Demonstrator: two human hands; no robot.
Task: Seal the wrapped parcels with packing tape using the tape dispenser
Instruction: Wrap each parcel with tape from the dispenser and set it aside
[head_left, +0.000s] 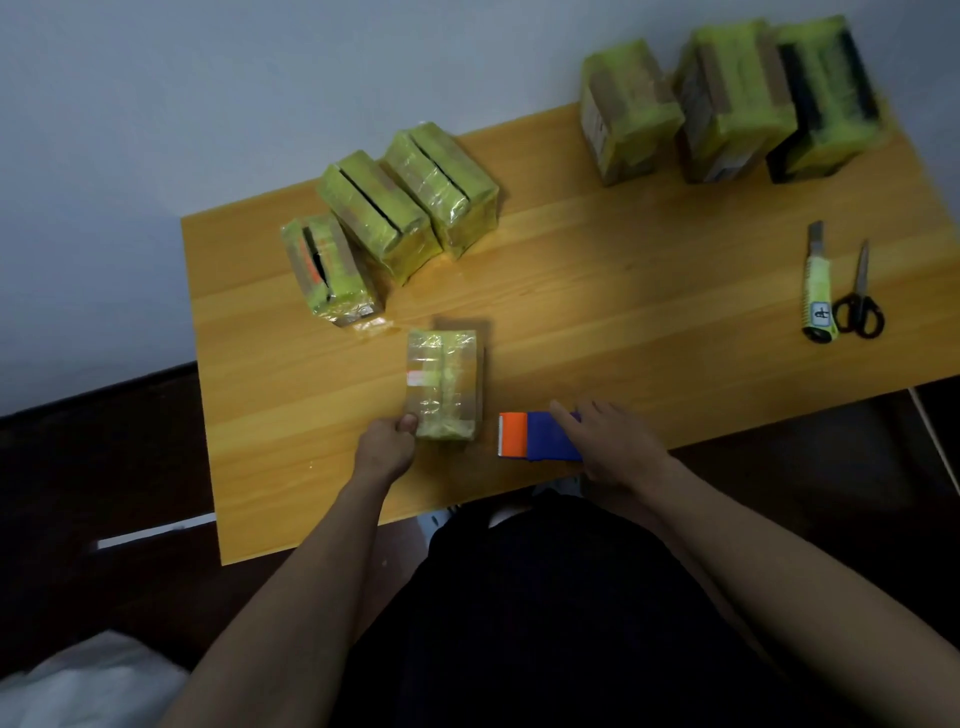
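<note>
A small parcel (444, 382) wrapped in yellow-green film lies on the wooden table (623, 280) near its front edge. My left hand (385, 448) grips the parcel's near left corner, thumb on top. Just right of it lies the tape dispenser (537, 435), blue with an orange blade end pointing left. My right hand (610, 441) lies over the dispenser's right part, index finger stretched along its top; the fingers underneath are hidden.
Three wrapped parcels (395, 218) stand in a row at the back left, three larger ones (727, 98) at the back right against the wall. A utility knife (817, 283) and scissors (860, 296) lie at the right edge.
</note>
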